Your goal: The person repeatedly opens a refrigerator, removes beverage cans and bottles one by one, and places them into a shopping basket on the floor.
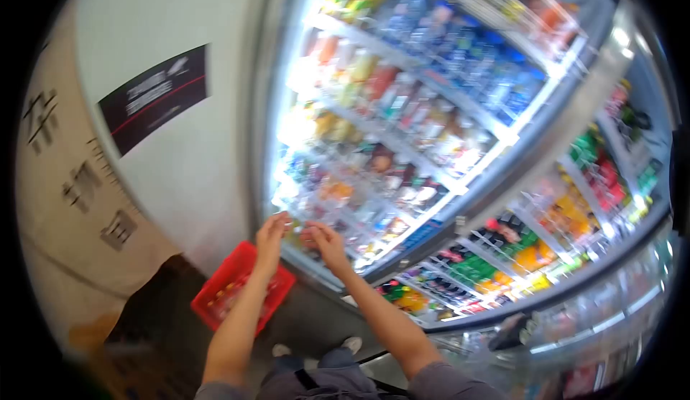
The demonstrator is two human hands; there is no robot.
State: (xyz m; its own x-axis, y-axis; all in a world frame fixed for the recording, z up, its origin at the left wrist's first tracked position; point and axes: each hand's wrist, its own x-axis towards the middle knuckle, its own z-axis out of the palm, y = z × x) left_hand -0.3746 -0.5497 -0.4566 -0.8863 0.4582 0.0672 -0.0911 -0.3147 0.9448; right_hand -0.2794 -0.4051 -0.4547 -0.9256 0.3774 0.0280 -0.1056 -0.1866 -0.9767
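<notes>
Both of my arms reach forward toward the lower shelves of a lit drinks fridge [399,134]. My left hand [272,231] has its fingers pressed together near the fridge's lower left edge; a small pale thing shows at its fingertips, too blurred to name. Beside it, to the right, my right hand [325,241] has bent fingers around or next to something reddish that I cannot make out. The two hands are apart. Below my left hand, partly behind my left forearm, sits a red basket [282,289] with small items in it, too blurred to tell.
A white panel [215,148] with a dark sign [156,98] stands left of the fridge. To the right, a second fridge [503,256] holds rows of coloured bottles. A dark object [154,321] lies left of the basket. My shoes show on the floor.
</notes>
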